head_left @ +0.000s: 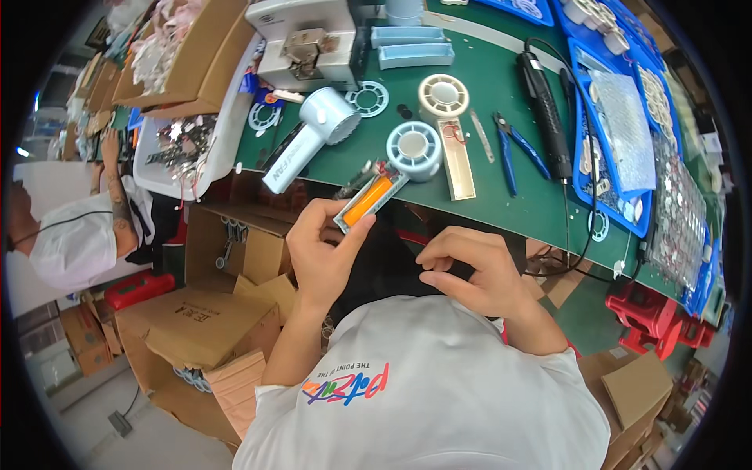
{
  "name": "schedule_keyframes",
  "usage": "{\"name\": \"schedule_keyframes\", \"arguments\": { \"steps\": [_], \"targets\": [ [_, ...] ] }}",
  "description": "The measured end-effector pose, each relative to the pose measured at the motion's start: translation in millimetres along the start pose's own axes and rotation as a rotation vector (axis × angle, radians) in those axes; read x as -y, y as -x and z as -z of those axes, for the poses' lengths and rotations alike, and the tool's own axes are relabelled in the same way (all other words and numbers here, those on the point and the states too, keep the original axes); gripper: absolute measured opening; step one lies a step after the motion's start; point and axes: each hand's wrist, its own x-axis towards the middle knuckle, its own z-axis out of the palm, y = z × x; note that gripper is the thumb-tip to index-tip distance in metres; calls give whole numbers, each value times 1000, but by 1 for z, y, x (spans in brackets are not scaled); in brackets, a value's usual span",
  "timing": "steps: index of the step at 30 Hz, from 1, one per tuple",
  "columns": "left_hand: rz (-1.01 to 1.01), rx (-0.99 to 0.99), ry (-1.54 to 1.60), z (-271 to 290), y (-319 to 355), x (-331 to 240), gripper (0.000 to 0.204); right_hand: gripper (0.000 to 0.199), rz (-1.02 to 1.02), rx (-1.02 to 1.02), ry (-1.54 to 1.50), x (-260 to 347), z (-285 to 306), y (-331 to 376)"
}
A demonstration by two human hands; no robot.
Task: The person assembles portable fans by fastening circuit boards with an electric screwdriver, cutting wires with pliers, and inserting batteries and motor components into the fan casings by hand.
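My left hand (319, 244) grips the handle of an opened light blue handheld fan (413, 149). An orange cylindrical battery (368, 201) lies in that handle, and loose wires show at its upper end. My right hand (470, 266) hovers at the table's front edge with nothing in it, thumb and forefinger a little apart. A cream fan housing (445, 95) with its handle open rests just beyond the held fan. Left of it lies another light blue fan (317, 129), its handle toward me, beside a light blue ring grille (366, 99).
Blue-handled nippers (517, 153) and a black electric screwdriver (546, 117) lie on the green table (486, 78). Blue parts trays (580, 184) line the right; a white bin (149, 168) and a grey machine (305, 43) stand left. Another person (70, 227) sits far left.
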Motion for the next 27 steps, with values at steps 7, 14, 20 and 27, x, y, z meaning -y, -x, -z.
{"name": "schedule_keyframes", "arguments": {
  "steps": [7,14,20,27],
  "targets": [
    [-384,-182,-250,-19,0,10,24,22,16,-287,211,8,16,-13],
    [-388,-197,-372,-26,-2,6,32,25,7,-517,849,-9,23,-33],
    [-344,-119,-398,-30,0,3,44,25,-160,-582,631,2,40,-27],
    [-359,-28,-427,-39,1,6,56,28,-142,-684,489,8,58,-19]
  ]
}}
